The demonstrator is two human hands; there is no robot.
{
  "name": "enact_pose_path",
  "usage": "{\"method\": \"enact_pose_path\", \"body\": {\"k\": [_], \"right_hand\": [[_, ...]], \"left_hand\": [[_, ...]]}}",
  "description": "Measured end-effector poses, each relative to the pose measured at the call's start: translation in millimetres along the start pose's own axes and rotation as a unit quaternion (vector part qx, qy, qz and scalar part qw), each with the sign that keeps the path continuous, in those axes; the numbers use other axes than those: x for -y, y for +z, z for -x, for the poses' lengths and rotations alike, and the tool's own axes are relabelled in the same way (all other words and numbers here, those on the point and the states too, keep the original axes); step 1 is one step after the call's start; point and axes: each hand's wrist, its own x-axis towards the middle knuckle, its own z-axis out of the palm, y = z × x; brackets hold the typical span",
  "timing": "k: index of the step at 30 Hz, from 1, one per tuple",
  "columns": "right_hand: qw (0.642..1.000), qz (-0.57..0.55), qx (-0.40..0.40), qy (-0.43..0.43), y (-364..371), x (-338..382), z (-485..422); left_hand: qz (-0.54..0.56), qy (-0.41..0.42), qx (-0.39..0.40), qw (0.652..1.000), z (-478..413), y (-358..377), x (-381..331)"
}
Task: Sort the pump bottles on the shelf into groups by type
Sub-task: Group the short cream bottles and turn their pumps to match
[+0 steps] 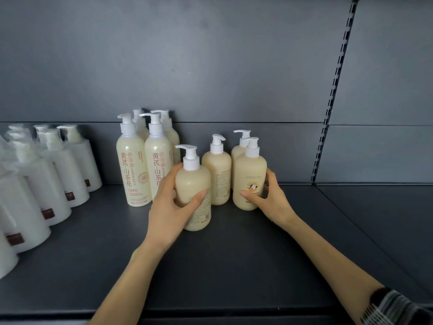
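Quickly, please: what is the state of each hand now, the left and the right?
Left hand: closed, holding the front beige bottle by its body.
Right hand: closed, holding the cow-label beige bottle, low on its body.

Grey back panel (210, 55); slotted upright (337, 78) at right (dark metal).

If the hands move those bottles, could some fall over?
Maybe. The left hand grips the front bottle right beside the tall bottles, so its knuckles could knock one over, and more stand packed behind it. The right hand holds the right bottle close in front of the back bottle, so sliding it backward could tip that one.
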Motion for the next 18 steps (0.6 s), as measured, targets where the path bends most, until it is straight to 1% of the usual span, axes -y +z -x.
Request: {"method": "enact_pose_path", "body": {"k": [4, 5, 7, 9, 10, 12, 16, 18], "right_hand": [[1.0, 0.005, 0.023, 0.02, 1, 4, 5], [1.0, 0.018, 0.016, 0.015, -1, 8, 6], [0.998, 0.039, -0.052, -0.012, -4, 18, 6], [0.989, 0.013, -0.139, -0.047, -7, 32, 5], [0.985, 0.006, -0.161, -0.068, -6, 39, 5], [0.98, 0.029, -0.157, -0.118, -1, 54, 3], [0.96, 0.085, -0.11, -0.243, 12, 94, -7], [0.95, 0.123, -0.071, -0.277, 12, 118, -21]], "left_hand": [[-0.005, 0.001, -0.001, 1.0, 1, -1, 0], [-0.01, 0.002, -0.003, 1.0, 1, -1, 0], [-0.029, 0.005, -0.009, 1.0, 1, -2, -1], [-0.052, 0.006, -0.017, 0.998, 1, -4, -1], [-0.061, 0.006, -0.022, 0.998, 1, -4, -2], [-0.071, 0.005, -0.034, 0.997, 2, -5, -2], [-0.076, 0.0, -0.05, 0.996, 2, -8, -1], [-0.075, -0.003, -0.053, 0.996, 3, -10, 0]]}}
